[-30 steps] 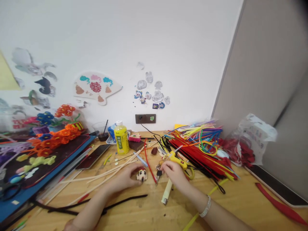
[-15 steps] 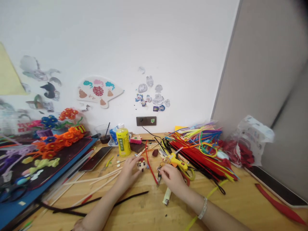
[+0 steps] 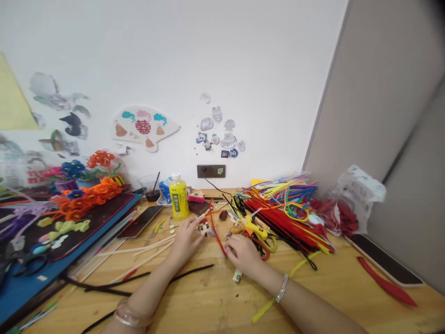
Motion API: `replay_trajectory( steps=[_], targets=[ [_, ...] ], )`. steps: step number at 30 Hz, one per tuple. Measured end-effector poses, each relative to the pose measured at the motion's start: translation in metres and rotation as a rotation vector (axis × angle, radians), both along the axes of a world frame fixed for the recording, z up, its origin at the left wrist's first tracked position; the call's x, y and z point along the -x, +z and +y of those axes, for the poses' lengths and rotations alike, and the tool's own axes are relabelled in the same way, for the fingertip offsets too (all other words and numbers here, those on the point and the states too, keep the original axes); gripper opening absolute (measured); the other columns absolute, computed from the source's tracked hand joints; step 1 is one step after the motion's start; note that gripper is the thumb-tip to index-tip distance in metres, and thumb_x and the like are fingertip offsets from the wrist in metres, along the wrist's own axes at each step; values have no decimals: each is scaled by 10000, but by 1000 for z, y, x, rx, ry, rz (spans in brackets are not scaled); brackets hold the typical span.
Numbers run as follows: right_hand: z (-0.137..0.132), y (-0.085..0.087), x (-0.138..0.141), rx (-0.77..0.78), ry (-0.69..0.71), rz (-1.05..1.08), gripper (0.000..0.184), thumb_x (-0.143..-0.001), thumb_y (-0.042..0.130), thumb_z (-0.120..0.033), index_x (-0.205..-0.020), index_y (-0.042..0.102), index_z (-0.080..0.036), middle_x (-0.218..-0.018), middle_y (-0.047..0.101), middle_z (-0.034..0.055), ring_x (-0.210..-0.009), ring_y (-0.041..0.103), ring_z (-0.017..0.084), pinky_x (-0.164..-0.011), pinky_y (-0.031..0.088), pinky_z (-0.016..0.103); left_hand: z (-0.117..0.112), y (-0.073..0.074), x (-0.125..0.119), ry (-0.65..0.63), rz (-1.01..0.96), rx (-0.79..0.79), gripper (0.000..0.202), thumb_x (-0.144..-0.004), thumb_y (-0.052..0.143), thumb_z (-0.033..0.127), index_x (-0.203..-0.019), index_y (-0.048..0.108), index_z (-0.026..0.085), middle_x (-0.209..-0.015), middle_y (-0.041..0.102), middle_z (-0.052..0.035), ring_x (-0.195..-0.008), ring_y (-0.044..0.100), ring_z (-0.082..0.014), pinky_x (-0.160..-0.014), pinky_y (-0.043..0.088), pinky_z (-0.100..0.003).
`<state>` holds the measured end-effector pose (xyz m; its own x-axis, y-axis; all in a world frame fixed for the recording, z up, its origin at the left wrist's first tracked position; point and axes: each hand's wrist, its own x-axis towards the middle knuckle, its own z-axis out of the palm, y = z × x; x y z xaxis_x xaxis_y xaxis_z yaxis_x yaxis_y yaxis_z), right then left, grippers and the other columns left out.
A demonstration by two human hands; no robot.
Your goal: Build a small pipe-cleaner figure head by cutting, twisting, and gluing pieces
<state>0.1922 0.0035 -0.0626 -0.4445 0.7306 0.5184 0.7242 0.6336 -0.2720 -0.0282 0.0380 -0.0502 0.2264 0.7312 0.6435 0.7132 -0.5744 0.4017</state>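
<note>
At the middle of the table, my left hand [image 3: 186, 241] has its thumb and fingers round a small cream piece [image 3: 204, 228] with dark face-like marks and red at its top. My right hand [image 3: 243, 254] is closed, fingertips pinched together; whatever is between them is too small to make out. A red pipe cleaner [image 3: 216, 232] runs between the hands, its lower end close to my right fingertips. Just beyond that hand lies a yellow glue gun [image 3: 255, 228]. A lighter [image 3: 238, 276] lies partly under the right hand.
A yellow bottle [image 3: 179, 197] stands behind my left hand. Bundled pipe cleaners [image 3: 278, 208] cover the back right. Dark pipe cleaners [image 3: 187, 273] lie in front. A phone [image 3: 141, 221], scissors [image 3: 28, 264] and fuzzy orange flowers [image 3: 86, 200] are at left.
The dark metal tip that showed below my right fingers is no longer visible there. My right hand has shifted slightly left. My left hand stays at the cream piece; the view has moved a little.
</note>
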Motion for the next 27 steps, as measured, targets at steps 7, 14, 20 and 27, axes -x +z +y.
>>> replay_trajectory(
  steps=[7,14,20,27],
  targets=[
    [-1,0,1,22,9,14,146,-784,472,-116,-718,585,-181,-747,604,15,-733,548,133,-664,376,211,3,-3,1,-14,-80,19,403,-693,579,178,-1094,554,214,-1062,569,-86,-1012,502,-251,-904,392,-445],
    [0,1,0,129,19,108,161,-789,468,-128,-696,588,-183,-724,598,2,-698,545,121,-637,371,202,7,-4,2,-59,-179,101,410,-733,478,140,-1140,489,186,-1126,594,-93,-999,567,-206,-822,479,-359],
    [1,1,-1,173,21,175,155,-797,472,-147,-726,603,-186,-737,604,4,-691,546,120,-636,377,205,7,-5,2,-78,-205,137,455,-716,490,130,-1167,484,182,-1046,626,-74,-785,596,-166,-722,505,-326],
    [4,0,-2,188,18,247,169,-762,477,-105,-776,622,-190,-761,621,8,-696,557,125,-641,395,211,5,1,2,-31,-212,83,420,-686,557,174,-1105,553,207,-977,594,-68,-856,565,-206,-765,475,-371]
  ],
)
